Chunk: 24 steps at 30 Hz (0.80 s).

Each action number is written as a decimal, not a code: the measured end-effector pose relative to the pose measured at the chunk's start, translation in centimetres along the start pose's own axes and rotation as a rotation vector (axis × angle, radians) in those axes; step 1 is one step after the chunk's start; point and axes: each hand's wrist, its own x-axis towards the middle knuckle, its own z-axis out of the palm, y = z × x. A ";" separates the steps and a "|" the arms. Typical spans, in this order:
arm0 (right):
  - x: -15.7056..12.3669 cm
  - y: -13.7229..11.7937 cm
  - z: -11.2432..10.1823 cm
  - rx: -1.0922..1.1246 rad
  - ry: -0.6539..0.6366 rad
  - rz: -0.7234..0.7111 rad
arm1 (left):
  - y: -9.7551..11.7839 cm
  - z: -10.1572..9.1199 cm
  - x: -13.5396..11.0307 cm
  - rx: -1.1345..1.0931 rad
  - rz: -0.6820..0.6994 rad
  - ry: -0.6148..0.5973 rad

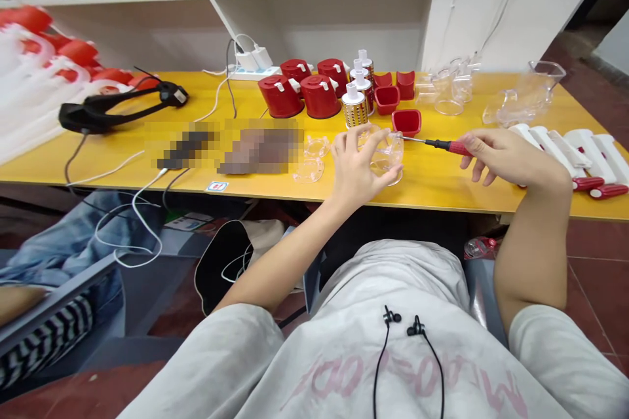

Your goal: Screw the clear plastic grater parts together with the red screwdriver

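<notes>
My left hand is wrapped round a clear plastic part that it holds just above the yellow table. My right hand grips the red and black handle of a screwdriver. The screwdriver's thin metal shaft points left and its tip meets the clear part at its upper right. A red cup stands just behind the tip.
Behind my hands stand red housings, metal grater drums, more red cups and clear plastic bodies. White and red handles lie at the right. Two clear flat pieces lie left of my hand. A black headset and cables lie at the left.
</notes>
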 end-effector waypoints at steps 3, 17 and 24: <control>0.0 0.8 -0.6 0.002 -0.018 0.051 | -0.1 0.0 0.0 0.002 0.001 -0.003; -1.1 1.2 0.2 0.093 0.059 -0.065 | 0.1 -0.3 0.1 0.013 -0.003 -0.012; -0.7 0.3 1.3 0.050 -0.007 -0.097 | 0.3 -0.3 0.2 0.013 -0.010 -0.004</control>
